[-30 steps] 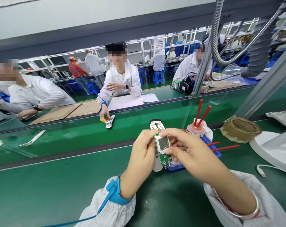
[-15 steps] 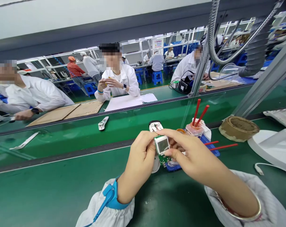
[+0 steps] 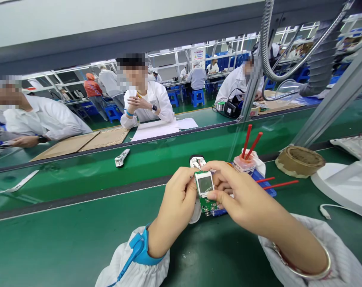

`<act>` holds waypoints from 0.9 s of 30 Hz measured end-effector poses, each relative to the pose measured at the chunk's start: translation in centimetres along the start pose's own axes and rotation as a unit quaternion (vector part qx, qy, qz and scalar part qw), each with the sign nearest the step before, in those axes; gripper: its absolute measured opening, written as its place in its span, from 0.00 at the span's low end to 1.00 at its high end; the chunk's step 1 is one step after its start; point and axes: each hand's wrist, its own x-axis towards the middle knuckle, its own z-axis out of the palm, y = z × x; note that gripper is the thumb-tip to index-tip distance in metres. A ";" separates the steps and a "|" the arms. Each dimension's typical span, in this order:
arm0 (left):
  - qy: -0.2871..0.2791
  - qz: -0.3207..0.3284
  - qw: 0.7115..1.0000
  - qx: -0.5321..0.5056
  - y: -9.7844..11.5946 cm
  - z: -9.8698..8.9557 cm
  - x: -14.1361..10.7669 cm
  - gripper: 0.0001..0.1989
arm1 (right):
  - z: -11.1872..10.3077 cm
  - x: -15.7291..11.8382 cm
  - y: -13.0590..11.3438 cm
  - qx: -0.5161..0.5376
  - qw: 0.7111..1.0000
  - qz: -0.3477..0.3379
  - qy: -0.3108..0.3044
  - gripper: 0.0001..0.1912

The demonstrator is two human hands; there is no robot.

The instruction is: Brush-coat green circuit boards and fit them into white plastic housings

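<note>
Between my two hands is a green circuit board (image 3: 207,204) with a small white-framed display (image 3: 205,185) on its upper face. My left hand (image 3: 178,199) grips the board's left edge, with fingers curled and thumb against it. From the right, my right hand (image 3: 239,193) pinches the board, its thumb at the display's lower right corner and its index finger along the top. A white plastic housing (image 3: 196,162) with thin wires shows behind the board, and part of it also sticks out below my left fingers. How the board and housing are joined is hidden.
Right of my hands are a blue tray (image 3: 270,191), a small container (image 3: 244,163) with red sticks, a round brown block (image 3: 300,160) and a white cable (image 3: 326,211). A white handheld shell (image 3: 122,158) lies on the green belt (image 3: 157,159). Co-workers sit across it.
The white shell and a white strip on the belt have shifted left. The board has tilted slightly, showing more of its lower part. Both hands keep their hold.
</note>
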 end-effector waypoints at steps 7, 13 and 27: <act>-0.006 0.026 0.999 0.017 0.1 0.0 -0.1 0.12 | -0.3 0.2 0.2 0.053 0.997 0.027 -0.049 0.20; -0.011 0.008 1.000 0.011 0.2 -0.1 -0.2 0.12 | -0.1 0.2 0.3 0.046 0.998 0.021 -0.030 0.21; 0.023 -0.187 0.894 -0.406 -0.3 0.3 0.0 0.24 | 0.7 0.6 0.2 -0.044 0.994 -0.025 0.094 0.27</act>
